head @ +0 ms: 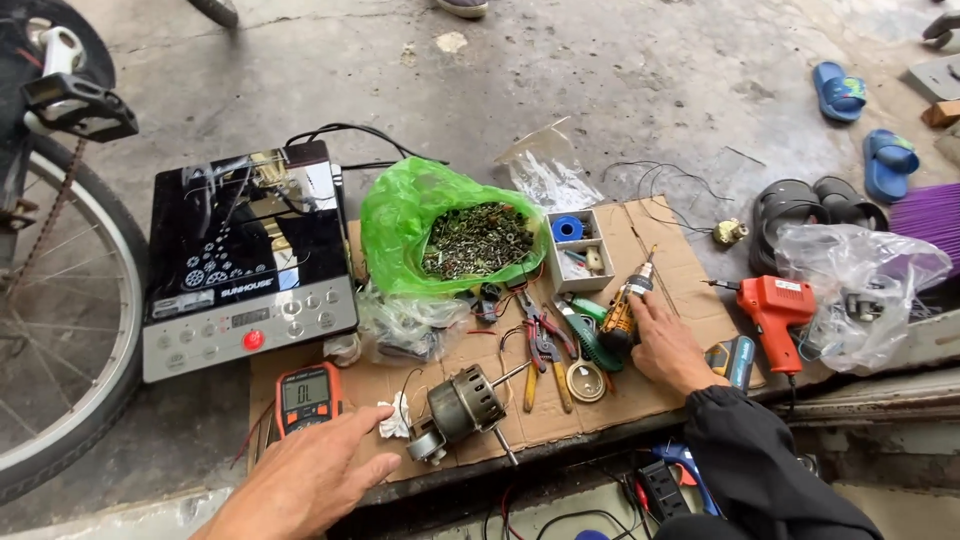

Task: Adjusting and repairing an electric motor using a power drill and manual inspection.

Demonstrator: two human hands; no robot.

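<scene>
Induction cooker point(248, 262), black glass top, sits left of the cardboard sheet point(680, 262) on the floor. Green plastic bag point(410, 215) holds a heap of loose screws and nuts; nudged, it would likely spill. Small white box point(580, 250) holds a blue tape roll and small parts. Fan motor point(462, 405) lies near the front edge; its shaft could snag loose wires. Left hand point(310, 480) rests open, flat, beside the orange multimeter point(307, 395). Right hand point(668, 345) grips a yellow-handled screwdriver point(625, 310), tip up.
</scene>
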